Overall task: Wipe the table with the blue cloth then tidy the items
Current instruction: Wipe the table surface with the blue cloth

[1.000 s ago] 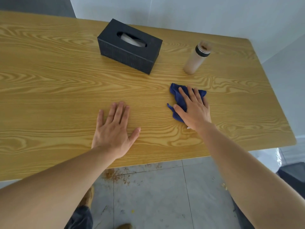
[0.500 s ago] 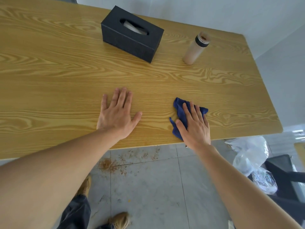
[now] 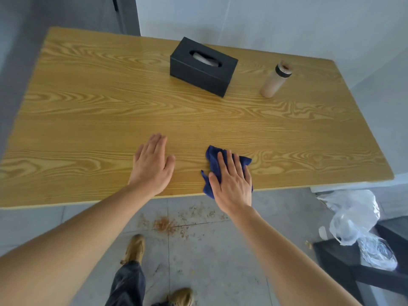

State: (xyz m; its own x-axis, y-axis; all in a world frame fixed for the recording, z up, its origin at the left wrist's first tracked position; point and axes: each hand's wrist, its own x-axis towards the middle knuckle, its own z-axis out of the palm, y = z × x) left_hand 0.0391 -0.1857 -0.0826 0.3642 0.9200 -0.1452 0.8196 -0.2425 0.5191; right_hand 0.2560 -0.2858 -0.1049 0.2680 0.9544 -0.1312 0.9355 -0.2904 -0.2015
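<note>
A crumpled blue cloth lies at the near edge of the wooden table, partly hanging over it. My right hand presses flat on the cloth, fingers spread forward. My left hand rests flat and empty on the bare wood to the left of the cloth, fingers together. A black tissue box stands at the far middle of the table. A tan bottle with a dark band near its top stands upright to the right of the box.
Brown crumbs lie scattered on the grey tiled floor below the table edge. A clear plastic bag hangs over a dark chair at the lower right. My shoes stand beneath. White walls run behind the table.
My right hand has dragged the blue cloth from the middle of the table toward the near edge. The left hand has stayed flat on the wood. The view has pulled back.
</note>
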